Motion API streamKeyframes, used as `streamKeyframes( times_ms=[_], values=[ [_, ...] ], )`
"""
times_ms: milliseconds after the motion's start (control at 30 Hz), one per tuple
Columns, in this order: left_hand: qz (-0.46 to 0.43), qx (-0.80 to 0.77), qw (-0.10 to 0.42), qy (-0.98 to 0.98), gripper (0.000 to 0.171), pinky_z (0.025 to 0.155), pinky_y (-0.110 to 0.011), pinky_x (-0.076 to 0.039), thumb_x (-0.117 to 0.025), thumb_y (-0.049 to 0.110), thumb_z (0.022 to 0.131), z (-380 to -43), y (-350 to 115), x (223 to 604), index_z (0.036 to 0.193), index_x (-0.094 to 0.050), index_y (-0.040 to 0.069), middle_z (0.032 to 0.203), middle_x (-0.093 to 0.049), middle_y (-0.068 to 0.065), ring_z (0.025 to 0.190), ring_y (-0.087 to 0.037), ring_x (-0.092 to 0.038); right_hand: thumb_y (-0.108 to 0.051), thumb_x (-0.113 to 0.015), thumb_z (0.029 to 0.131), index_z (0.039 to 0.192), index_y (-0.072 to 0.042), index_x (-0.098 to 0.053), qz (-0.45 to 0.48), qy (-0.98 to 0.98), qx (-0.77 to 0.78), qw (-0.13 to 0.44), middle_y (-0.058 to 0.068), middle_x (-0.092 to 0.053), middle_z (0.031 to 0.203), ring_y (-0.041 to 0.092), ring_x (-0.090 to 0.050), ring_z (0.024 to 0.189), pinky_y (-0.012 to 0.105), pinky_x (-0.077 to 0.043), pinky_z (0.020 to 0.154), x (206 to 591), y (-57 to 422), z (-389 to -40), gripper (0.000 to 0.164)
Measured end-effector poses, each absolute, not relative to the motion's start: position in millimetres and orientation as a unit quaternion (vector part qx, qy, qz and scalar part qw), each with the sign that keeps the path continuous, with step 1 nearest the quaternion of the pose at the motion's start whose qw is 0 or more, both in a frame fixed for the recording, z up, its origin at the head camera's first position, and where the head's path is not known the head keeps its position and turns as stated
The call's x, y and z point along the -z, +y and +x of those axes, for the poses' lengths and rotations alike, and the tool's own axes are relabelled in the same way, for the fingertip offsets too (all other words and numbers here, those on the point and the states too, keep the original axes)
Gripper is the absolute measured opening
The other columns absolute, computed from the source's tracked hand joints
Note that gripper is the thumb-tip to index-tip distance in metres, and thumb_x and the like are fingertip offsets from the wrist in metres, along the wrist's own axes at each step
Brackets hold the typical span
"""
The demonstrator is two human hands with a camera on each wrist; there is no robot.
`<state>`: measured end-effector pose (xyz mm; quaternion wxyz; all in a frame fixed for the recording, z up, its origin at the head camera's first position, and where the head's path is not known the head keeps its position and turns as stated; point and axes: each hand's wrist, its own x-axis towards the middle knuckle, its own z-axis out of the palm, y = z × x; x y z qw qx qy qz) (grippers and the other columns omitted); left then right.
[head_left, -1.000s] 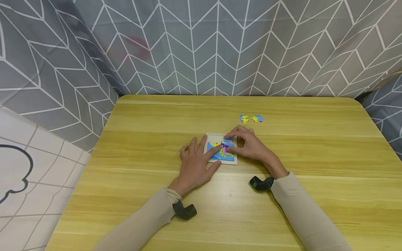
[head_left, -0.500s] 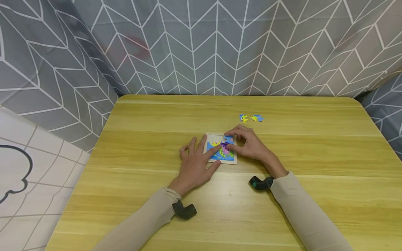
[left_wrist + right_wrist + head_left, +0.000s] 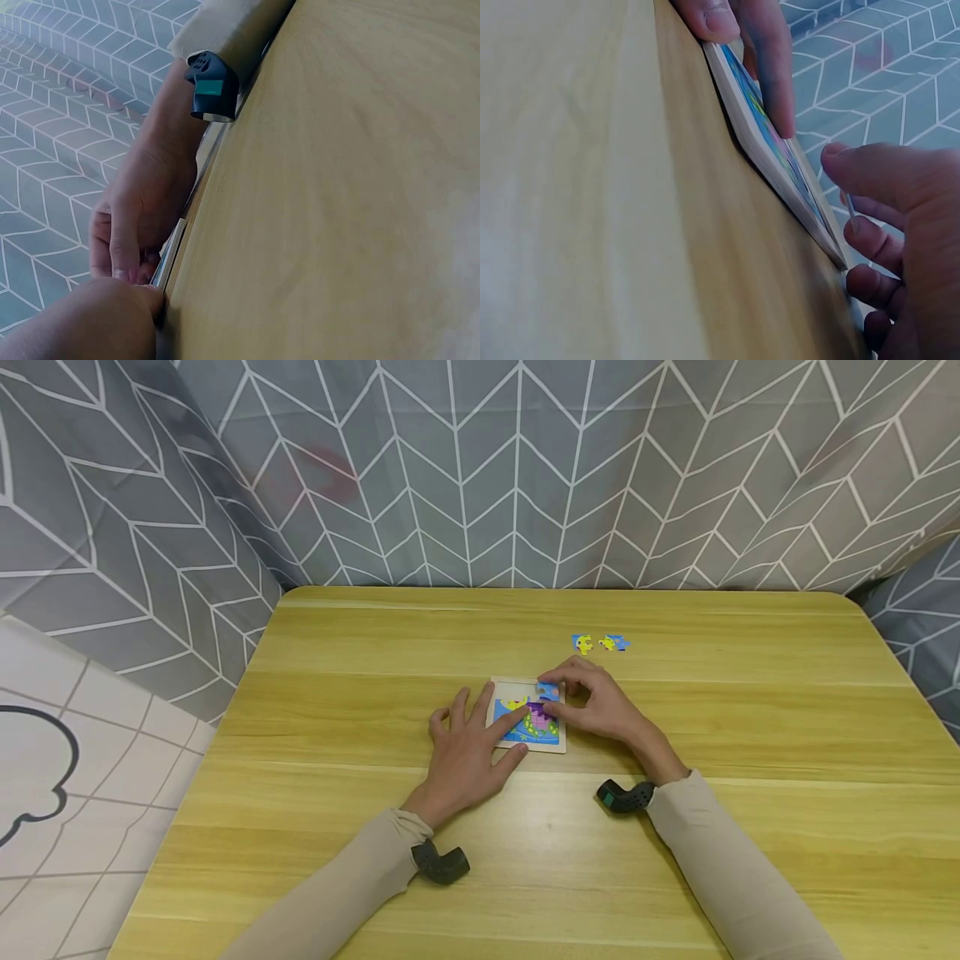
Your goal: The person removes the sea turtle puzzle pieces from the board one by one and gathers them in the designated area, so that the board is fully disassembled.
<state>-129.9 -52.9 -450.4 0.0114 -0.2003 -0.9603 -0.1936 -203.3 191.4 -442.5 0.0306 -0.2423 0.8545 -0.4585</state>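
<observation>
A small jigsaw puzzle in a pale wooden tray [image 3: 527,749] lies on the table, its assembled part showing blue, yellow, pink and purple. My left hand [image 3: 467,760] rests spread over the tray's left side, with the index fingertip on the picture and the thumb at the near edge. My right hand [image 3: 592,700] pinches a blue puzzle piece [image 3: 548,691] between thumb and fingers above the tray's upper right corner. In the right wrist view that piece [image 3: 851,210] shows edge-on, raised over the tray. The tray's upper left part shows bare wood.
Two loose puzzle pieces, a blue-and-yellow one [image 3: 582,644] and another beside it [image 3: 614,643], lie beyond the tray. The wooden table [image 3: 360,643] reaches to a grey patterned curtain [image 3: 487,468] at the back. Dark devices are strapped at both wrists.
My right hand has shifted very slightly away and to the right, and the pinched piece with it, uncovering more of the purple part. My left hand has stayed in place.
</observation>
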Motion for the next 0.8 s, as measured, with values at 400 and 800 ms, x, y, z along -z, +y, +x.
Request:
streamKeyframes(
  times_ms=[400,800],
  values=[
    [-0.199,0.197,0.015,-0.96,0.052,0.108,-0.066,-0.015,-0.051,0.057,0.1,-129.5,-52.7,450.7,0.15,-0.048,0.044,0.171,-0.021,-0.011,0.154,-0.045,-0.016,-0.003,-0.079,0.087,0.123,-0.002,-0.072,-0.222,0.857,0.465,-0.019,0.013,-0.062,0.104,0.025,-0.045,0.082,0.028,-0.038,0.072,433.6,213.7,-208.9,0.037],
    [-0.2,0.203,0.02,-0.958,0.052,0.108,-0.066,-0.014,-0.052,0.056,0.1,-129.5,-52.8,452.7,0.15,-0.048,0.044,0.17,-0.022,-0.012,0.154,-0.046,-0.017,0.0,-0.075,0.089,0.122,0.006,-0.071,-0.139,0.887,0.435,-0.073,0.021,-0.06,0.109,0.026,-0.041,0.08,0.022,-0.033,0.067,436.8,256.2,-218.3,0.034]
  ],
)
